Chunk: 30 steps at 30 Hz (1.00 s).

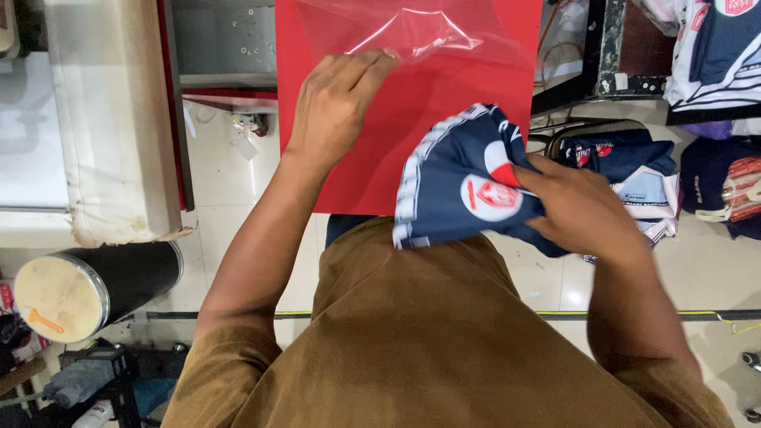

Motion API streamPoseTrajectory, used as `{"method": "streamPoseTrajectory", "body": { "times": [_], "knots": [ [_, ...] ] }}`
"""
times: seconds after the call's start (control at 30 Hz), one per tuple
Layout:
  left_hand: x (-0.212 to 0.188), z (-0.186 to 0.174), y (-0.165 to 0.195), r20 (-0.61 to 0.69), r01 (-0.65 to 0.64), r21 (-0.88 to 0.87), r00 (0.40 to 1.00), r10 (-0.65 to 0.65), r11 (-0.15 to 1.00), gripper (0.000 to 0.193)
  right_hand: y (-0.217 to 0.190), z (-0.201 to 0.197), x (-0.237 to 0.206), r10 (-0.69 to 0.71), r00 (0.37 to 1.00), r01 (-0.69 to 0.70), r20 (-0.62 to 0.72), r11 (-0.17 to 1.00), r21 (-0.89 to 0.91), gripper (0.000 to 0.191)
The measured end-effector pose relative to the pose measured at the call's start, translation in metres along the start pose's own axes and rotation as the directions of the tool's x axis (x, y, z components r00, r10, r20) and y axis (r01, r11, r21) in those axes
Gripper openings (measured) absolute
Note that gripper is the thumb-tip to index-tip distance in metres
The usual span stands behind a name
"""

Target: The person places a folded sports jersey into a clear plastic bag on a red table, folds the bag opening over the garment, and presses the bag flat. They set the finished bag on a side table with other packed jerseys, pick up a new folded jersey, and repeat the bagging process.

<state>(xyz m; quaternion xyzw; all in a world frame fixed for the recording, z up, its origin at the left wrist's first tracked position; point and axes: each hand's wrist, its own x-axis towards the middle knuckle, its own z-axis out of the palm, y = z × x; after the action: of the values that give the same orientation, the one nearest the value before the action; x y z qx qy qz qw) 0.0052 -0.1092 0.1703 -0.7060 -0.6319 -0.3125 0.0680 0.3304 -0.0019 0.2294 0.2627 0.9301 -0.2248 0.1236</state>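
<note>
My right hand [583,208] grips a folded navy garment [460,178] with white striped trim and a round red-and-white badge, held over the near right edge of a red board [372,150]. My left hand [341,99] rests on the board further away, its fingertips pinching the edge of a clear plastic bag [428,32] that lies crumpled on the board's far part. The two hands are apart, the bag's opening facing towards the garment.
A pile of folded navy and white garments [634,170] lies on the floor at right, with more clothing [713,55] behind. A white padded bench [111,119] stands at left. A black roll with a pale end [87,289] lies at lower left.
</note>
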Motion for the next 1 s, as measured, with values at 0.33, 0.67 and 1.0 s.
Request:
{"method": "streamPoseTrajectory", "body": {
  "times": [0.33, 0.67, 1.0],
  "knots": [
    [-0.001, -0.027, 0.023, 0.049, -0.060, -0.018, 0.997, 0.061, 0.998, 0.044, -0.014, -0.044, 0.014, -0.448, 0.883, 0.469, -0.138, 0.854, 0.224, 0.076],
    [-0.014, -0.038, 0.017, -0.069, -0.103, -0.127, 0.993, 0.094, 0.987, 0.056, -0.006, -0.031, 0.034, -0.049, 0.961, 0.123, -0.271, 0.957, 0.262, 0.056],
    [-0.011, 0.002, 0.029, -0.164, -0.018, -0.147, 0.986, -0.006, 0.989, 0.054, -0.001, 0.010, 0.057, 0.225, 0.894, -0.081, -0.387, 0.931, 0.355, 0.061]
  ]
}}
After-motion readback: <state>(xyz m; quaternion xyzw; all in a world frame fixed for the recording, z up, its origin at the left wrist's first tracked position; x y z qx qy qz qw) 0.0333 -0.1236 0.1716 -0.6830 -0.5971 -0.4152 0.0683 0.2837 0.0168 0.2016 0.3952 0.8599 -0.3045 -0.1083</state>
